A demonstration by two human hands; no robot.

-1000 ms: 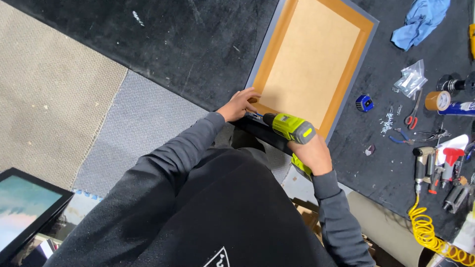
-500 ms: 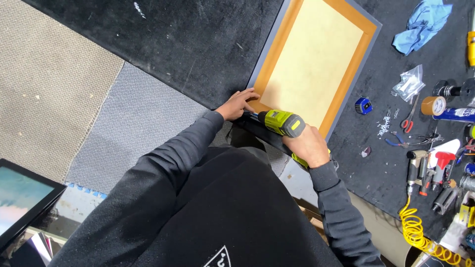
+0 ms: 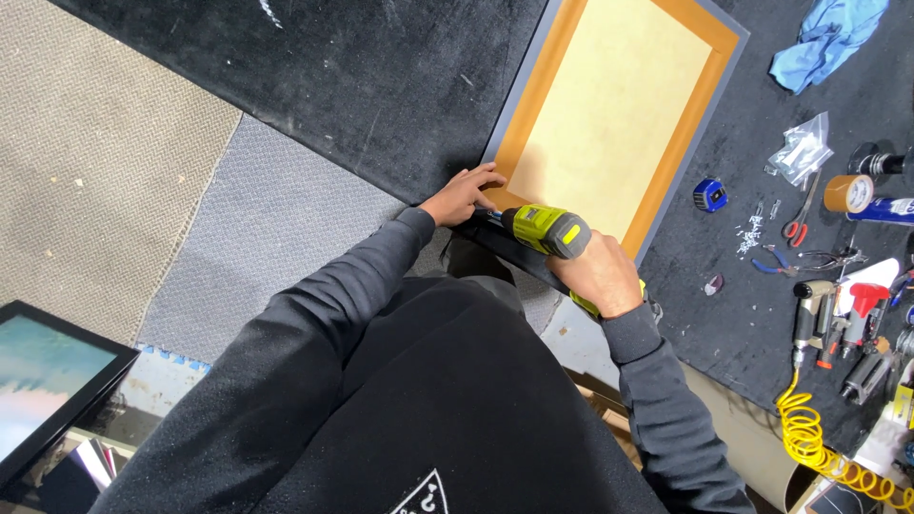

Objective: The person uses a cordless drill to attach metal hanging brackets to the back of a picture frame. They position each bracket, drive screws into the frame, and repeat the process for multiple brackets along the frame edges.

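Black-carpeted workbench carrying a picture frame lying face-down, its near corner at the bench's near edge.

Working that corner, the right hand is wrapping closed around a lime-green cordless drill, its tip pointing at the frame's corner, while the left hand is pressing flat, fingers spread, beside the tip. A fastener seems to be going in; keeping the drill straight looks key.

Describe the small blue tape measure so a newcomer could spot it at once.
Start at the big picture frame lying face down on the black mat. Just off its right edge sits the tape measure, alone: small, squarish, blue, unlike the blue cloth farther up.
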